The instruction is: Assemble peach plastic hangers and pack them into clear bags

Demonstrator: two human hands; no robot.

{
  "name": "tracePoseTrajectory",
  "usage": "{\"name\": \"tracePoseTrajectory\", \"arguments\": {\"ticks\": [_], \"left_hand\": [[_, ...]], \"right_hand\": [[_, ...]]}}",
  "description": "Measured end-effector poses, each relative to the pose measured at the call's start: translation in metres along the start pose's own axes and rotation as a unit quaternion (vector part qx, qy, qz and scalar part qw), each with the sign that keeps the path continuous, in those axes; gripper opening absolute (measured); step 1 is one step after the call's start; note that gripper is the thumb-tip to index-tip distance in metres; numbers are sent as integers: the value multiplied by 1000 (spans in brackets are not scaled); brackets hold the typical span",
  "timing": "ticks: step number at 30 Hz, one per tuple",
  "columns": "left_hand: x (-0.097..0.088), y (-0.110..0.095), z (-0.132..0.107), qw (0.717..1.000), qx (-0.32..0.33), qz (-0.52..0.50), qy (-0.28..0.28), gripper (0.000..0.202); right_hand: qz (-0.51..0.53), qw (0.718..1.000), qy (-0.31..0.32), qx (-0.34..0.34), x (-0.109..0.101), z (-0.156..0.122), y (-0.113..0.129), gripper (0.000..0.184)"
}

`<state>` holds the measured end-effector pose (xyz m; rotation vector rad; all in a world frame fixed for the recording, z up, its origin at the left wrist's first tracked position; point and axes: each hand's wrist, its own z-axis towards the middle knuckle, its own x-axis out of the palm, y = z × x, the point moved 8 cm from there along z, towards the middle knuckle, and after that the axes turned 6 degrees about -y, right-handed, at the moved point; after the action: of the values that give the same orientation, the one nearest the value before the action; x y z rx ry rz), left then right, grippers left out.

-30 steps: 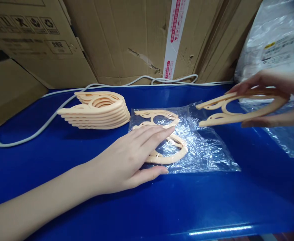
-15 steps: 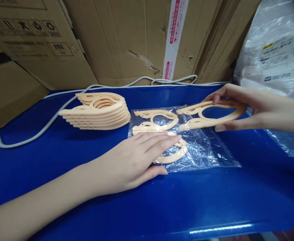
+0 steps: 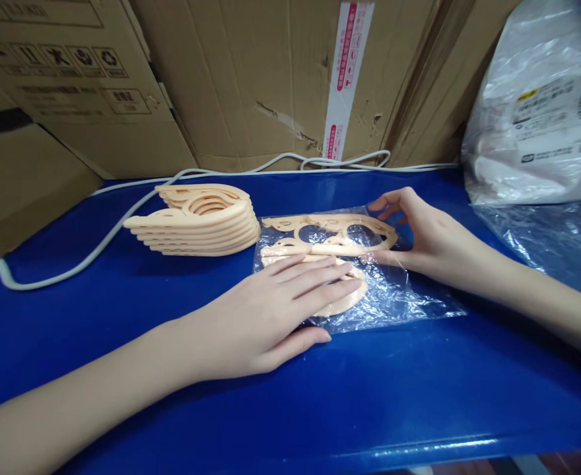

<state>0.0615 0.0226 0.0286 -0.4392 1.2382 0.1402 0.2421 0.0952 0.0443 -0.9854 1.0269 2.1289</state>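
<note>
My left hand point(image 3: 271, 310) lies flat with fingers stretched out, pressing on a clear plastic bag point(image 3: 394, 300) and a cream plastic folding hanger point(image 3: 342, 305) in it, which it partly covers. Just beyond, another folding hanger point(image 3: 315, 251) lies in the bag, and a further folding hanger point(image 3: 387, 231) overlaps it from the right. Around that last one's curved right end, my right hand point(image 3: 414, 231) has its thumb on the near side and its fingers on the far side. Left of the bag stands a stack of several matching hangers point(image 3: 201, 227).
Cardboard boxes point(image 3: 251, 72) stand along the back of the blue table point(image 3: 271, 415). A white cable point(image 3: 97, 247) runs before them and curves down at left. At the right are a labelled white plastic package point(image 3: 533, 119) and more clear plastic film point(image 3: 543, 237).
My right hand has moved left with its hanger, which now overlaps the hanger in the far part of the bag. My left hand stays pressed on the bag.
</note>
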Motion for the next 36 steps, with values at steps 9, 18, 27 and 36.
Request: {"name": "tracePoseTrajectory", "arguments": {"ticks": [9,18,27,36], "left_hand": [[2,3,-1,998,-18,-48,23,51],[5,-12,-3,997,13,-61,47,49],[-14,-10,0,999,12,-19,-45,43],[-30,-11,-4,986,9,69,-155,17]], "right_hand": [[13,994,97,54,-7,1,-19,55],[33,996,76,32,-3,-3,-3,46],[59,998,8,-11,10,-2,6,37],[35,998,44,-38,20,0,7,36]]}}
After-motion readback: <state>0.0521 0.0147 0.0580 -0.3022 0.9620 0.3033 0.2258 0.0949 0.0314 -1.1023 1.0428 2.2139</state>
